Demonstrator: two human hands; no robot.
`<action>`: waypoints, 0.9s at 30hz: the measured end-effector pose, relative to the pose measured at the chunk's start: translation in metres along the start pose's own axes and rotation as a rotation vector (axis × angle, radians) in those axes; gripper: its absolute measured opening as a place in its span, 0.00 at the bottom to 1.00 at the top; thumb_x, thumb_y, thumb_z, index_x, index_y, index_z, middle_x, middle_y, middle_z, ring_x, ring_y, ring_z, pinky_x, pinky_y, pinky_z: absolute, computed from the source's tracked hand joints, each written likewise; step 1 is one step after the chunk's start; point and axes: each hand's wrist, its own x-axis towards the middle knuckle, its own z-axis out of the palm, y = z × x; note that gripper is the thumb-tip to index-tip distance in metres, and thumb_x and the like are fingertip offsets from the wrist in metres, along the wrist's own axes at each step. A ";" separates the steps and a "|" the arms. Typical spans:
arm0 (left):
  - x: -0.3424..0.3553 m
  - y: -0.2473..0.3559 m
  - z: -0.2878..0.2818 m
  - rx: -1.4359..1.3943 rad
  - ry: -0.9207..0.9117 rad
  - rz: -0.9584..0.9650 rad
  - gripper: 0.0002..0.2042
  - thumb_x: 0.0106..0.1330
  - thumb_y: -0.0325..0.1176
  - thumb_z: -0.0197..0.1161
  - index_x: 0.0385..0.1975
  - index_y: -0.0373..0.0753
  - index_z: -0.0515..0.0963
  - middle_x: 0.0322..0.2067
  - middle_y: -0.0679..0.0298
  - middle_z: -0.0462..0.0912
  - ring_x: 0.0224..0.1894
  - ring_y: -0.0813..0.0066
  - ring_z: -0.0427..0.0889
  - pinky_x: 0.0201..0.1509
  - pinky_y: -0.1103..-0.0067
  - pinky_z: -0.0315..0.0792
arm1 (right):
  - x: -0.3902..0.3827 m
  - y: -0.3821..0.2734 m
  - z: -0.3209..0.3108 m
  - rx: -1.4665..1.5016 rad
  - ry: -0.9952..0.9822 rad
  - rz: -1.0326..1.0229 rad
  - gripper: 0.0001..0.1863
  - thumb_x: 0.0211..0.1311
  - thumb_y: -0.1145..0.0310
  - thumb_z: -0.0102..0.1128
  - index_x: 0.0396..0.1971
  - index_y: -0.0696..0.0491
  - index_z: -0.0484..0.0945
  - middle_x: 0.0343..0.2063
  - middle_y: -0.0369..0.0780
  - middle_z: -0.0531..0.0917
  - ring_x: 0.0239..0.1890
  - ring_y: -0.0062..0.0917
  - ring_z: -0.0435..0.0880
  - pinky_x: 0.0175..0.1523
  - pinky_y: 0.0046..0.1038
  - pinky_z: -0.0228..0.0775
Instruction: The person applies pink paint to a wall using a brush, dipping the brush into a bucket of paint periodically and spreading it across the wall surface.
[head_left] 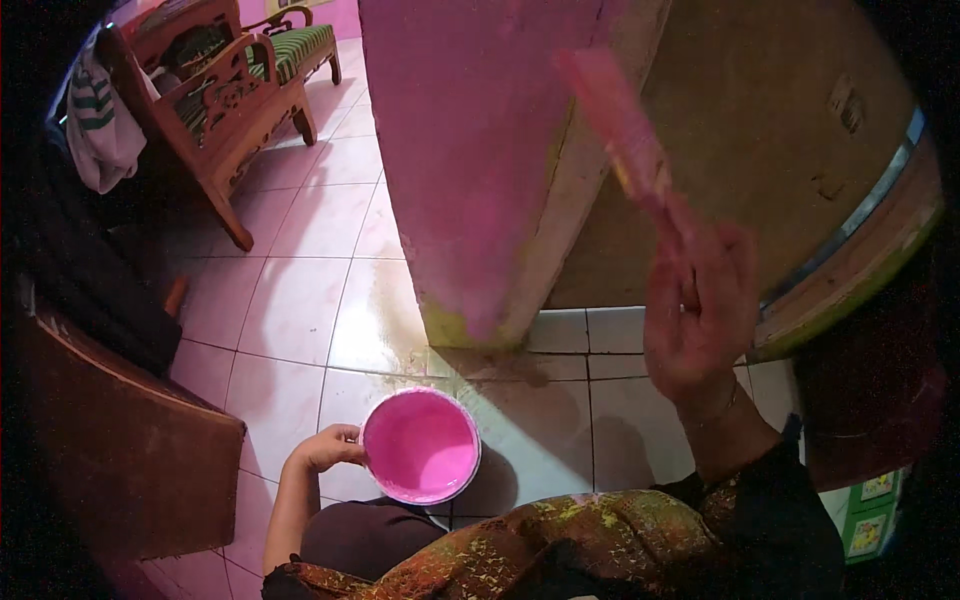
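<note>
My right hand (pixel 703 300) is raised before the wall corner, its fingers closed round the handle of a paintbrush (pixel 622 130). The brush is coated with pink and blurred by motion, and its bristle end points up and left. I cannot tell whether it touches the wall edge. Low in front of me, my left hand (pixel 335 448) grips the rim of a bucket (pixel 474 425) on its left side. Bright pink paint (pixel 425 450) lies inside the bucket. The wall (pixel 450 130) is pink, with a yellow-green patch at its foot.
Beyond the corner, a brown door panel (pixel 720 160) stands to the right. A carved wooden bench (pixel 230 110) with green striped cushions is at the far left, a white cloth (pixel 103 130) hanging over its end. Brown wooden furniture (pixel 130 450) stands near left on the tiled floor (pixel 290 300).
</note>
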 end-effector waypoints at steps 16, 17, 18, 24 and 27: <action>-0.005 0.007 0.005 -0.029 -0.005 0.009 0.12 0.52 0.27 0.62 0.37 0.31 0.77 0.32 0.61 0.82 0.35 0.74 0.81 0.46 0.78 0.74 | -0.052 -0.035 0.024 0.276 -0.662 0.397 0.31 0.54 0.77 0.51 0.61 0.44 0.61 0.29 0.47 0.71 0.26 0.40 0.76 0.27 0.37 0.71; -0.004 0.005 0.004 -0.028 -0.006 0.008 0.12 0.52 0.27 0.62 0.37 0.31 0.77 0.32 0.61 0.82 0.35 0.74 0.81 0.46 0.78 0.74 | -0.040 -0.036 0.015 0.275 -0.663 0.399 0.31 0.54 0.77 0.51 0.61 0.44 0.61 0.29 0.47 0.71 0.26 0.40 0.76 0.27 0.37 0.71; -0.002 0.002 0.002 -0.011 -0.006 0.000 0.12 0.52 0.27 0.63 0.37 0.31 0.77 0.32 0.61 0.82 0.35 0.74 0.81 0.46 0.78 0.74 | -0.023 -0.035 0.007 0.278 -0.521 0.368 0.29 0.56 0.79 0.50 0.60 0.48 0.62 0.30 0.46 0.73 0.28 0.36 0.76 0.31 0.33 0.70; -0.005 0.000 -0.001 0.006 0.007 -0.019 0.12 0.51 0.26 0.63 0.36 0.31 0.77 0.31 0.61 0.82 0.35 0.74 0.81 0.45 0.78 0.75 | 0.020 -0.019 0.020 0.272 -0.221 0.285 0.24 0.60 0.81 0.46 0.59 0.58 0.62 0.44 0.49 0.76 0.42 0.35 0.76 0.45 0.27 0.67; -0.001 0.004 0.001 0.005 -0.007 0.003 0.13 0.50 0.26 0.63 0.36 0.31 0.77 0.31 0.61 0.82 0.35 0.73 0.81 0.45 0.78 0.75 | -0.010 -0.016 0.040 0.280 -0.252 0.333 0.23 0.62 0.80 0.44 0.58 0.60 0.62 0.50 0.49 0.74 0.51 0.37 0.74 0.52 0.27 0.65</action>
